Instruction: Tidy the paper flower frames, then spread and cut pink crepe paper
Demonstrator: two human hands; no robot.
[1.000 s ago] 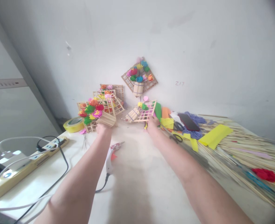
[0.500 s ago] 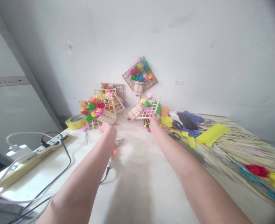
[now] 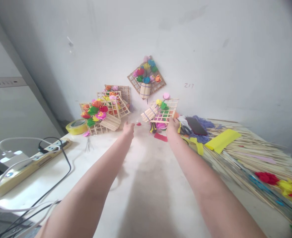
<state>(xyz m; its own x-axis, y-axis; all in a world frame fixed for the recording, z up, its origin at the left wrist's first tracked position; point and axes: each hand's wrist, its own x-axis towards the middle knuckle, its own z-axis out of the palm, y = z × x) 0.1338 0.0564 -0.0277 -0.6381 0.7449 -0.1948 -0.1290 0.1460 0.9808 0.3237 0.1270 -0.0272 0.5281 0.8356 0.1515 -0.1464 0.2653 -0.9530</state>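
My right hand (image 3: 173, 126) grips the lower right corner of a small bamboo lattice panel (image 3: 172, 110). The panel is tilted and carries a bundled-stick basket (image 3: 149, 114) with yellow, green and pink paper flowers. Over the table, my left hand (image 3: 128, 129) holds nothing visible, its fingers loosely bent and a little apart. Left of it, a finished-looking flower lattice (image 3: 91, 130) leans in front of other similar panels (image 3: 126, 91). Another flower lattice (image 3: 147, 77) hangs on the wall like a diamond.
Yellow tape (image 3: 76, 127) and a power strip (image 3: 34, 165) with cables are on the left. On the right lie a phone (image 3: 197, 125), purple string (image 3: 205, 122), yellow paper (image 3: 222, 140), many thin sticks (image 3: 255, 152) and red paper flowers (image 3: 267, 178). A red strip (image 3: 161, 137) lies near my right hand.
My left hand has come away from the front left panel and moved right. My right hand has shifted slightly right with its lattice panel. The left forearm now covers the tool on the table.
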